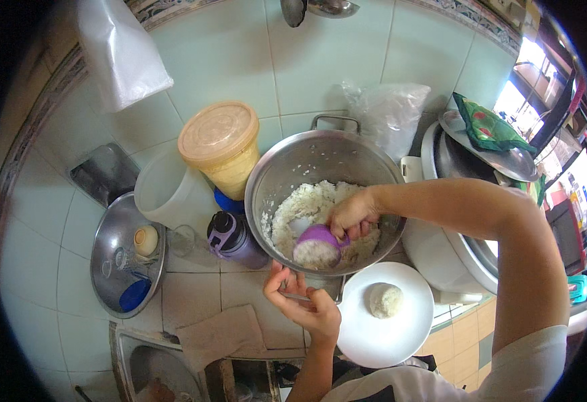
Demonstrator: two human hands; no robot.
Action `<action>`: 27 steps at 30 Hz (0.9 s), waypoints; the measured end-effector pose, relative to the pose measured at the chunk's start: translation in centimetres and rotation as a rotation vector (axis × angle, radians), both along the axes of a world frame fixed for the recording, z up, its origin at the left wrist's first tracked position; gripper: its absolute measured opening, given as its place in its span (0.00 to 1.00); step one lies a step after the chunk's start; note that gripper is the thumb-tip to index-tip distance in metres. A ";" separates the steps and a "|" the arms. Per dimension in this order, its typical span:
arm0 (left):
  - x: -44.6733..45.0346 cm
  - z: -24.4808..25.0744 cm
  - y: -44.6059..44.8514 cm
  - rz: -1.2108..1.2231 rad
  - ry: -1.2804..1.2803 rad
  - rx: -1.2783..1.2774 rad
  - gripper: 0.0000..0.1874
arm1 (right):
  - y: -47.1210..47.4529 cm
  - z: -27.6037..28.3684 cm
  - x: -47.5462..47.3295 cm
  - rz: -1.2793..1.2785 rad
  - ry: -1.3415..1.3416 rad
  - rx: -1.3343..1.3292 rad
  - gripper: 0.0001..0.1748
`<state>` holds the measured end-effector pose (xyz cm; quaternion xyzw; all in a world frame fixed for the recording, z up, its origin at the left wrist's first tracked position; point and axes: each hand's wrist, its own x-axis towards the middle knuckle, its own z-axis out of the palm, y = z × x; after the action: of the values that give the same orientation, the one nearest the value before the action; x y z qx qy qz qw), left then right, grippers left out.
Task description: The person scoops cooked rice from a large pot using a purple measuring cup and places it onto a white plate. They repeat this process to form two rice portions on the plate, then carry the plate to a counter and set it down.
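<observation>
My right hand is inside a large metal pot, closed on the handle of a purple plastic cup. White rice fills the cup's mouth and lies in the pot around it, with grains stuck to the inner wall. My left hand grips the pot's near wire handle, below the rim. Beside that hand, a white plate holds a rounded mound of rice.
A lidded tub, a white plastic container and a purple bottle stand left of the pot. A metal basin, cloth and sink lie farther left. A cooker stands at right, a plastic bag behind.
</observation>
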<state>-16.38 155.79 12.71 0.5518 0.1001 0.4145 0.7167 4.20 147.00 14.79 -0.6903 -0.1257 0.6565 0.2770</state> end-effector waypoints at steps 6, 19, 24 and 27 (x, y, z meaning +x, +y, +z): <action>-0.2 -0.7 0.6 -0.026 0.027 0.044 0.26 | 3.8 -3.1 3.5 -0.414 -0.447 0.026 0.06; -0.4 -1.3 1.8 -0.114 0.043 0.131 0.32 | 3.8 -1.2 -1.5 0.009 -0.149 0.051 0.09; -0.2 -1.2 1.5 -0.103 0.062 0.062 0.31 | 1.7 0.3 -2.9 -0.012 0.025 0.038 0.10; 0.0 -0.5 1.5 -0.130 -0.001 0.061 0.32 | 0.1 1.2 -1.6 -0.004 0.115 -0.026 0.10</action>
<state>-16.41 157.26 12.21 0.5784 0.0511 0.3701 0.7251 2.59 147.10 15.95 -0.6554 -0.0997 0.6960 0.2759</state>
